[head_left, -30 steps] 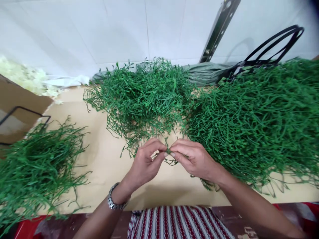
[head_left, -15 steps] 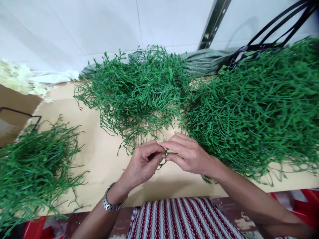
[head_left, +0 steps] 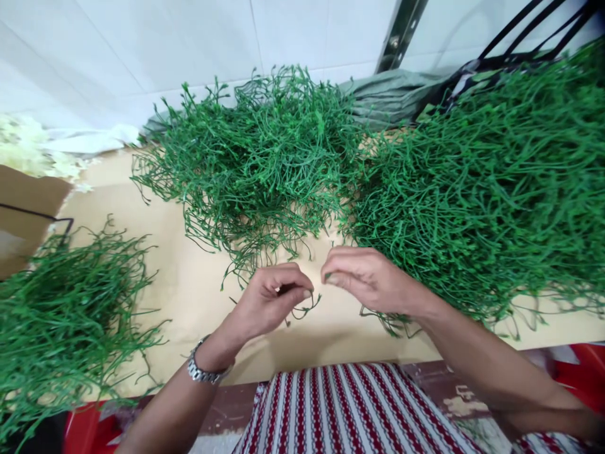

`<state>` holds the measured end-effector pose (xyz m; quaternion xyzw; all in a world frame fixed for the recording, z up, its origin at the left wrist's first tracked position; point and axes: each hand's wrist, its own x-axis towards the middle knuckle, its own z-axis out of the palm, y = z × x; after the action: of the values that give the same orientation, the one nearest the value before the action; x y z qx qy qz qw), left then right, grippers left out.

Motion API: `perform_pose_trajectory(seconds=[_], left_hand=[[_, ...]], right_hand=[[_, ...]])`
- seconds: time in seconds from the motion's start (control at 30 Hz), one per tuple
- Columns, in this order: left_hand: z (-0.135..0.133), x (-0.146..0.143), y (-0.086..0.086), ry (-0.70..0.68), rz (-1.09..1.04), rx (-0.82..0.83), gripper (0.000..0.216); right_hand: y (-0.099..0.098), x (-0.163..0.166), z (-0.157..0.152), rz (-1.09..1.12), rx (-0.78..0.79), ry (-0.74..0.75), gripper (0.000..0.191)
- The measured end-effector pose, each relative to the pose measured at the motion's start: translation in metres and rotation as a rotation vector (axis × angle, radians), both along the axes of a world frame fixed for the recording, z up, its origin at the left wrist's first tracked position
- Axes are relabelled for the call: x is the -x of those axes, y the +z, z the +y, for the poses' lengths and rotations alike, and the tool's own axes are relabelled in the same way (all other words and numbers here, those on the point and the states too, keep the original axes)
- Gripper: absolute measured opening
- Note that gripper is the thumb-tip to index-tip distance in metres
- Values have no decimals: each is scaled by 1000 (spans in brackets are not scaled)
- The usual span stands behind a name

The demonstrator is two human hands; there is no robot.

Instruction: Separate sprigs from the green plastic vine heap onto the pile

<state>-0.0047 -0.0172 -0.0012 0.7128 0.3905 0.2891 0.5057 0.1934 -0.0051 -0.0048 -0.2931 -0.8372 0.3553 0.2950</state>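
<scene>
My left hand point(head_left: 276, 297) pinches a thin green artificial stem point(head_left: 309, 307) between thumb and index finger; the stem's branched tips hang below the fingertips. Just to its right, my right hand point(head_left: 357, 277) is closed, with a small bit of green showing at its fingertips. Several green stems point(head_left: 390, 323) stick out below the right hand; whether they are held in it or lie on the table I cannot tell. The hands are a short gap apart, above the tan paper-covered table point(head_left: 189, 302).
A heap of green stems point(head_left: 265, 157) lies in front of my hands, a larger heap point(head_left: 491, 208) to the right, another heap point(head_left: 70, 315) at the left. Behind are a cardboard box point(head_left: 28, 214), pale flowers point(head_left: 28, 148), a green cloth point(head_left: 394, 98) and a tiled wall point(head_left: 189, 44).
My hands were together at the fingertips and have come apart, the right one moving slightly right and up. The stem in my left hand now hangs free. The view has shifted a little.
</scene>
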Motion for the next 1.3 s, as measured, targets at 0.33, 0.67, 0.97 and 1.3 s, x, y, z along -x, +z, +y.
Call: perform_pose_trajectory(seconds=[0.33, 0.67, 0.97, 1.3], left_hand=[[-9, -8, -9, 369, -191, 213, 6], [-22, -15, -15, 413, -135, -32, 8], [-21, -16, -8, 348, 112, -122, 12], [-14, -8, -10, 159, 162, -177, 20]], right_hand=[[-17, 26, -15, 124, 338, -222, 21], [-28, 32, -23, 233, 517, -300, 12], [-24, 21, -19, -12, -55, -278, 8], [-20, 19, -22, -174, -349, -202, 22]])
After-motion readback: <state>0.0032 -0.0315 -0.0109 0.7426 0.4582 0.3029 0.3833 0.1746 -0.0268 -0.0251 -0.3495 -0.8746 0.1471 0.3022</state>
